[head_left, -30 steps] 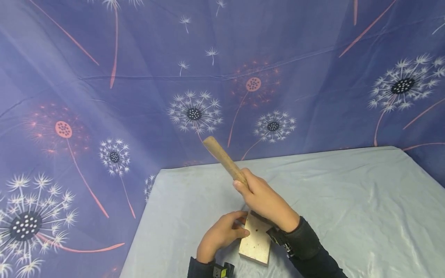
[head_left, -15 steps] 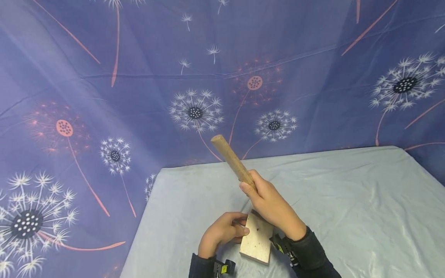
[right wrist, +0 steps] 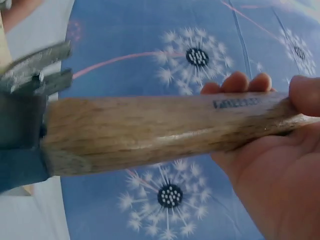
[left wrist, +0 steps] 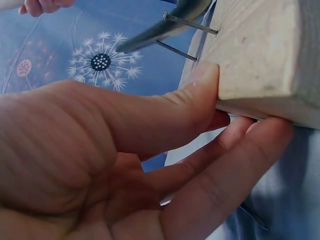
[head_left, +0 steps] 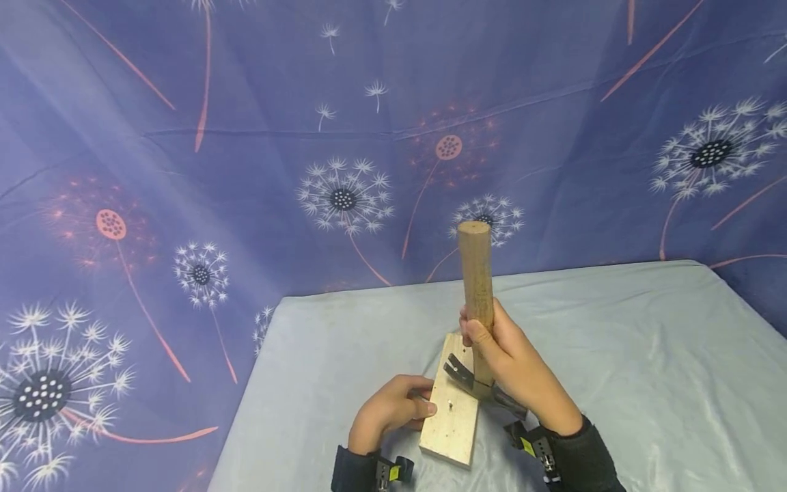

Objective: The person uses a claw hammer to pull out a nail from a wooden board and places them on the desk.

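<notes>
My right hand [head_left: 522, 372] grips a claw hammer [head_left: 475, 280] by its wooden handle, which points up. The dark two-pronged claw [head_left: 460, 372] hangs low over the far half of a pale wooden block [head_left: 447, 437]; whether it touches the wood I cannot tell. My left hand [head_left: 390, 413] pinches the block's left edge, thumb at the upper edge and fingers underneath. A nail [head_left: 450, 405] sticks up near the thumb. In the left wrist view two nails, a nearer one [left wrist: 192, 24] and a farther one [left wrist: 175, 50], stand out of the wood, the claw close by.
A pale cloth [head_left: 615, 355] with creases covers the table. Behind it hangs a blue-purple curtain [head_left: 264, 171] printed with dandelions. Small dark holes or marks dot the block's near end.
My right hand has moved right and turned the hammer from a left lean to upright. The claw and more of the block now show. My left hand keeps its hold.
</notes>
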